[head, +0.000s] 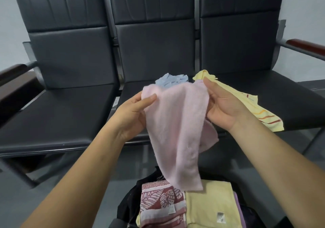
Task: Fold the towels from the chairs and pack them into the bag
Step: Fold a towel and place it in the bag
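Observation:
A pink towel (pixel 177 125) hangs in the air in front of the chairs. My left hand (pixel 133 111) pinches its upper left corner, and my right hand (pixel 223 106) grips its upper right edge. Behind it a crumpled blue towel (pixel 171 80) lies on the middle chair seat. A yellow towel with orange stripes (pixel 256 111) is spread on the right chair seat. Below my hands an open black bag (pixel 128 206) holds a folded red leaf-patterned towel (pixel 161 205) and a folded pale yellow towel (pixel 211 205).
Three joined black chairs (pixel 70 57) stand against a pale wall, with wooden armrests at the left (pixel 12 71) and right (pixel 306 45). Grey floor lies between the chairs and the bag.

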{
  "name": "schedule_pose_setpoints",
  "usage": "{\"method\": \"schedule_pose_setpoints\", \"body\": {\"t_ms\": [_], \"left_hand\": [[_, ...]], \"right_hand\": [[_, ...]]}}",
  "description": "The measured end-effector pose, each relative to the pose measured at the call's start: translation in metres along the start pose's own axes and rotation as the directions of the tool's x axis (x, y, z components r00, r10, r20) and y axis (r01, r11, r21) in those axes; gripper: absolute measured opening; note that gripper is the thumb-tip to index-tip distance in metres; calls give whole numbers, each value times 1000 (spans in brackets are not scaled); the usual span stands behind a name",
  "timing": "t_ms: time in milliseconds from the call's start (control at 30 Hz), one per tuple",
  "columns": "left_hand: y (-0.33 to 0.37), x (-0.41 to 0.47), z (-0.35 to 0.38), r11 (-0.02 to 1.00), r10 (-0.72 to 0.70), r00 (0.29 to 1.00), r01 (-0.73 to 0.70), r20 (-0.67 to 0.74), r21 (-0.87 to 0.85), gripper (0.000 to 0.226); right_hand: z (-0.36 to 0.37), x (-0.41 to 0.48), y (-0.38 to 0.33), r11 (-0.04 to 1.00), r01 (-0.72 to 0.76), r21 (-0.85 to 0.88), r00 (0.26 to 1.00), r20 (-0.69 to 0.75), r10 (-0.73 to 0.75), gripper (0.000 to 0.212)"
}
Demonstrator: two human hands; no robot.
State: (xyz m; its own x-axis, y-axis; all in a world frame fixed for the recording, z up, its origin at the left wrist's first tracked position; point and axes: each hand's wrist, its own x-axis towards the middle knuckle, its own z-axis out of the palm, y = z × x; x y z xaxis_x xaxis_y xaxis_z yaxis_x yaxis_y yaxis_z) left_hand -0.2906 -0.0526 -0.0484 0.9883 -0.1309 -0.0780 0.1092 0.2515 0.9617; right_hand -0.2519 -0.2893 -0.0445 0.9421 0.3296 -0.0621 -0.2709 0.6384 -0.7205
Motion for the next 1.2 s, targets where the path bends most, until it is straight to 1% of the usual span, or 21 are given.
{"method": "schedule_pose_setpoints", "body": {"t_ms": [33,67,100,133,200,267,300,333,367,400,467,533,567,600,667,767,833,900,1033,1133,1200], "left_hand": [[0,1,0,999,22,999,-20,44,-51,38],[0,1,0,997,47,997,-43,65,-61,38],[0,1,0,997,65,996,-63,57,-34,35],[0,1,-1,996,82,996,-83,35,18,31],[-1,1,-3,982,124,992,-121,-10,146,24],[-2,1,-5,957,163,986,-148,-41,248,22],[-2,1,-6,949,180,982,-158,-56,273,22],[-1,1,-6,945,194,978,-167,-70,282,22],[-1,1,-6,944,206,975,-177,-80,277,21],[-1,0,-4,947,216,972,-187,-88,263,21],[0,-1,1,958,228,967,-201,-117,205,19],[0,-2,4,964,246,957,-225,-151,144,19],[1,-2,4,961,262,953,-243,-152,130,20],[2,-1,3,956,280,950,-262,-140,134,21],[5,-2,-1,939,314,944,-293,-104,180,22],[8,-4,-5,889,367,926,-320,-92,327,20],[9,-6,-4,855,400,912,-335,-92,397,18],[10,-7,-3,842,423,899,-344,-114,415,17],[10,-7,-4,821,463,871,-354,-162,448,13],[8,-4,-5,798,515,829,-369,-219,477,7],[8,-4,-5,778,527,831,-388,-177,494,8]], "right_hand": [[-2,1,-1,1000,11,-21,1000,1,-11,45],[-4,2,0,995,16,-97,1000,-17,-18,49],[-7,4,0,977,26,-211,998,-51,-37,46],[-11,5,1,942,41,-334,994,-84,-73,40],[-14,5,-1,831,66,-552,981,-118,-157,27],[-14,3,-4,733,67,-677,973,-118,-198,24],[-14,3,-6,708,61,-704,972,-118,-201,25],[-14,4,-8,706,63,-706,973,-115,-201,27],[-12,4,-9,734,67,-676,973,-117,-197,29],[-11,3,-9,790,69,-609,976,-124,-181,30],[-5,-1,-10,923,68,-379,987,-109,-118,29],[-2,-5,-14,980,47,-194,998,-32,-54,26],[-1,-6,-16,984,42,-172,999,2,-42,26],[-1,-5,-18,979,53,-197,999,17,-51,25],[-5,-2,-20,937,108,-332,993,-15,-120,22],[-11,0,-19,848,179,-500,962,-91,-256,23],[-14,1,-19,806,206,-554,940,-116,-320,20],[-14,2,-17,783,219,-583,928,-123,-352,17],[-10,-2,-15,703,275,-655,906,-68,-418,15],[-8,-6,-13,632,329,-702,883,-9,-470,15],[-5,-7,-9,600,357,-716,876,35,-480,15]]}}
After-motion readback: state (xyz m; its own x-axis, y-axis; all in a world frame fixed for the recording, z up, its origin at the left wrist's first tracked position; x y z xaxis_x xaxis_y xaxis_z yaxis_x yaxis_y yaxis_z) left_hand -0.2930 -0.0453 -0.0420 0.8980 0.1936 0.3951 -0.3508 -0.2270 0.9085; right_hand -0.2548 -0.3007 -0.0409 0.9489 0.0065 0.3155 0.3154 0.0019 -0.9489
